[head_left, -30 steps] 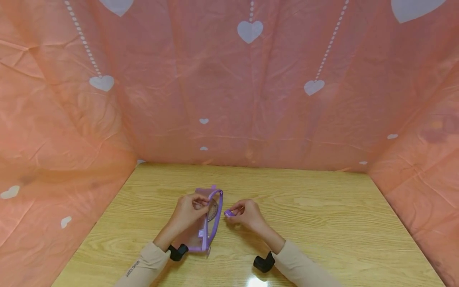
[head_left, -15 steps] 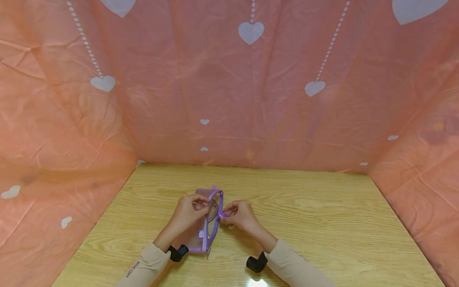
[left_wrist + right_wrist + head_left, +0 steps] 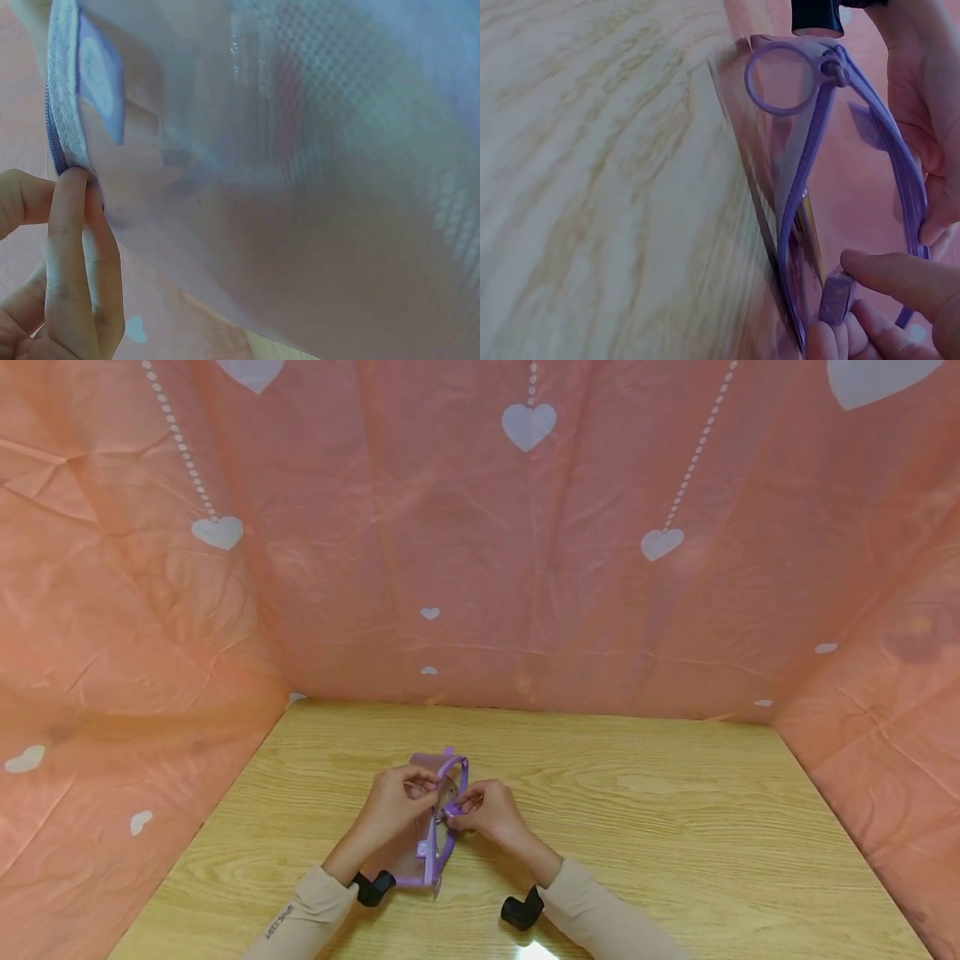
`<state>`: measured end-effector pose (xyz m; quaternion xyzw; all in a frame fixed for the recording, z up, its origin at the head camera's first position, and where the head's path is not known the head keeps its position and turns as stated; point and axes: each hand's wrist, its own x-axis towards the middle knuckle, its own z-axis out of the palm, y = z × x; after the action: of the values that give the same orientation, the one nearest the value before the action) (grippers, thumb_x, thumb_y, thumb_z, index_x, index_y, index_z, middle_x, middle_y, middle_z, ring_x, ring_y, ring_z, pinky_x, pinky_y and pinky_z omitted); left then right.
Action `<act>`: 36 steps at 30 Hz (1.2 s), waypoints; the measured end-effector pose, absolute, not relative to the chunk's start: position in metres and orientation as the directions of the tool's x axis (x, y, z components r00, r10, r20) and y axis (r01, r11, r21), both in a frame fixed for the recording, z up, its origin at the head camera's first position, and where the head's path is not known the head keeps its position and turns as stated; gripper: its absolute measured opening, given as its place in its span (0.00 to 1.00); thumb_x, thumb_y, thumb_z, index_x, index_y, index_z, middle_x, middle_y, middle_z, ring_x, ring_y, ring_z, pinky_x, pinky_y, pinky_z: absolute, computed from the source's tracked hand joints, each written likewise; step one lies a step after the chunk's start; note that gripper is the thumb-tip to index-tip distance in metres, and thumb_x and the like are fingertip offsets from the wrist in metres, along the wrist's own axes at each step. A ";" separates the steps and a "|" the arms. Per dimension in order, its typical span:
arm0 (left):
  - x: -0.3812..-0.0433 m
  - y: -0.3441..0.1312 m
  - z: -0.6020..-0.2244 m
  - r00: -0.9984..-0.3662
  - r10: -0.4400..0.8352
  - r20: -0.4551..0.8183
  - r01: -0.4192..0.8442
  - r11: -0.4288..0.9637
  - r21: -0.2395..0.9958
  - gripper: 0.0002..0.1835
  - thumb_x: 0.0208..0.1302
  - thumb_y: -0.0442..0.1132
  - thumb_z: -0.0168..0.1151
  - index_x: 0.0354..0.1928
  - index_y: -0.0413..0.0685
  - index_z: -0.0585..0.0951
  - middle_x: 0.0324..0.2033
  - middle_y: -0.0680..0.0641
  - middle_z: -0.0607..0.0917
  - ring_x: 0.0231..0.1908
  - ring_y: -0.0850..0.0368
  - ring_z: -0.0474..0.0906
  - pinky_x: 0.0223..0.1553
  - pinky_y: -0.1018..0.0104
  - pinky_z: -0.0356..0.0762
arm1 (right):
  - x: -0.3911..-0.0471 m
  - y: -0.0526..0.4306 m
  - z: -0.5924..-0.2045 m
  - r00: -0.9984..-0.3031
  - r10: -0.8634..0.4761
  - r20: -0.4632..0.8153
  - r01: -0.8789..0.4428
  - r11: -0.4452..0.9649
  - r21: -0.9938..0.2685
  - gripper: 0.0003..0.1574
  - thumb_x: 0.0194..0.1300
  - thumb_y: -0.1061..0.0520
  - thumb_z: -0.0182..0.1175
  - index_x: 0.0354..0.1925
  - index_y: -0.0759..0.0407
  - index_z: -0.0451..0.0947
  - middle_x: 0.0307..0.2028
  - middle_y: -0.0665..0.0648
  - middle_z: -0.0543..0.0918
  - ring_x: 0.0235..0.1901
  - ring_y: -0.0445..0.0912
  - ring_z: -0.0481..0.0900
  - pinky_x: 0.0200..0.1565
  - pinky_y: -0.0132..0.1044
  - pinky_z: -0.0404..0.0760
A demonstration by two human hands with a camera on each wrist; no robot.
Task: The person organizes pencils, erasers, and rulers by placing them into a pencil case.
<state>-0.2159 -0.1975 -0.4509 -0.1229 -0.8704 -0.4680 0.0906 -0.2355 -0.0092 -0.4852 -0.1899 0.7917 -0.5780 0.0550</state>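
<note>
A see-through pencil case [image 3: 405, 860] with purple zip edging lies on the table, its zip undone and mouth gaping to the right. My left hand [image 3: 397, 793] pinches the upper edge near the middle of the mouth. In the left wrist view, the zip tape [image 3: 69, 97] runs up to the fingertips. Between thumb and fingers, my right hand [image 3: 489, 812] pinches a small purple block [image 3: 837, 298] at the opening. A slim pencil-like item [image 3: 810, 232] shows inside the case. Part of a round-edged clear protractor [image 3: 447, 789] shows behind the right fingertips.
The wooden table [image 3: 637, 827] extends to both sides and behind the case. A pink sheet with white hearts [image 3: 528, 427] walls the back and sides. A round pull ring [image 3: 748, 84] hangs at the zip's near end.
My right hand has moved left with the purple block, from beside the pencil case to its open mouth. My left hand stays on the edge.
</note>
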 end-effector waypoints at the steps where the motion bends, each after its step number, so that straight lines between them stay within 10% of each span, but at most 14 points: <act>1: -0.216 -0.197 -0.451 -0.954 0.129 0.270 0.296 0.531 0.794 0.08 0.54 0.25 0.71 0.38 0.37 0.86 0.30 0.49 0.86 0.29 0.58 0.82 0.31 0.70 0.80 | -0.236 -0.010 -0.486 -0.923 -0.363 0.128 -0.233 0.262 -0.936 0.14 0.43 0.71 0.77 0.31 0.73 0.83 0.21 0.55 0.81 0.20 0.36 0.75 0.23 0.27 0.75; 36: -0.213 -0.196 -0.450 -0.957 0.144 0.252 0.290 0.526 0.800 0.08 0.55 0.27 0.70 0.38 0.36 0.86 0.29 0.49 0.86 0.28 0.58 0.82 0.30 0.70 0.79 | -0.231 -0.003 -0.488 -0.926 -0.314 0.207 -0.294 0.259 -0.920 0.06 0.52 0.71 0.70 0.31 0.74 0.83 0.23 0.58 0.83 0.21 0.46 0.81 0.24 0.32 0.80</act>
<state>-0.2127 -0.1961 -0.4504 -0.1247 -0.8700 -0.4708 0.0774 -0.2314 -0.0032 -0.4881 -0.1917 0.7934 -0.5777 0.0089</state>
